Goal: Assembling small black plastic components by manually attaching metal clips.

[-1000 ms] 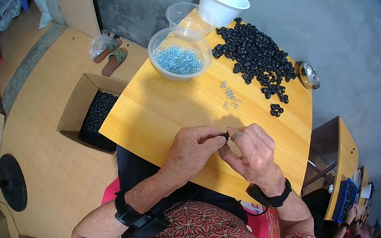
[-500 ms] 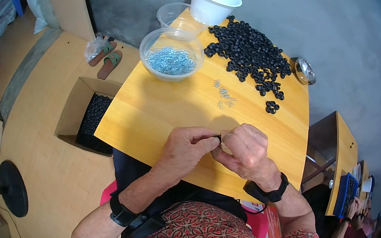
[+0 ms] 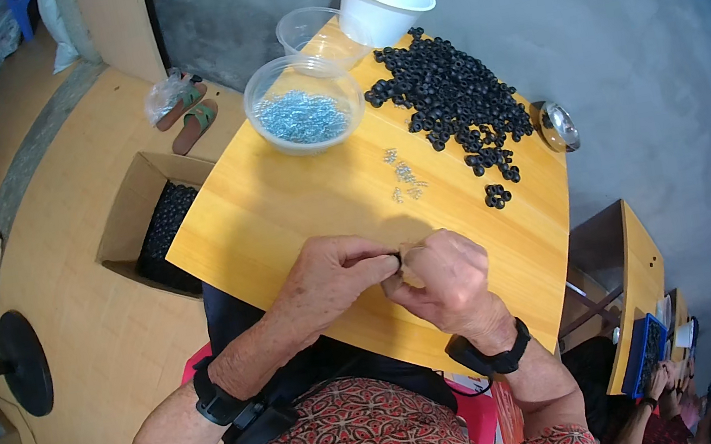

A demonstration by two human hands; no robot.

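The tabletop point(image 3: 268, 204) is honey-yellow with faint wood-grain streaks. On it, the ring-shaped pieces point(image 3: 461, 91) are black, the small shiny pieces point(image 3: 301, 118) silvery blue; at its far end, the tub point(image 3: 381, 11) is white. Beyond its left edge, the slippers point(image 3: 193, 129) pair green straps with brown soles. At its near side, the shirt point(image 3: 345, 440) repeats red, black and beige petals

head | left fisheye | facing down | near, over hands point(image 3: 325, 280)

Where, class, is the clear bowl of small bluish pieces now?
In the head view, the clear bowl stands in the upper part, slightly left of centre, on the wooden table, left of the black rings and beyond the left hand.
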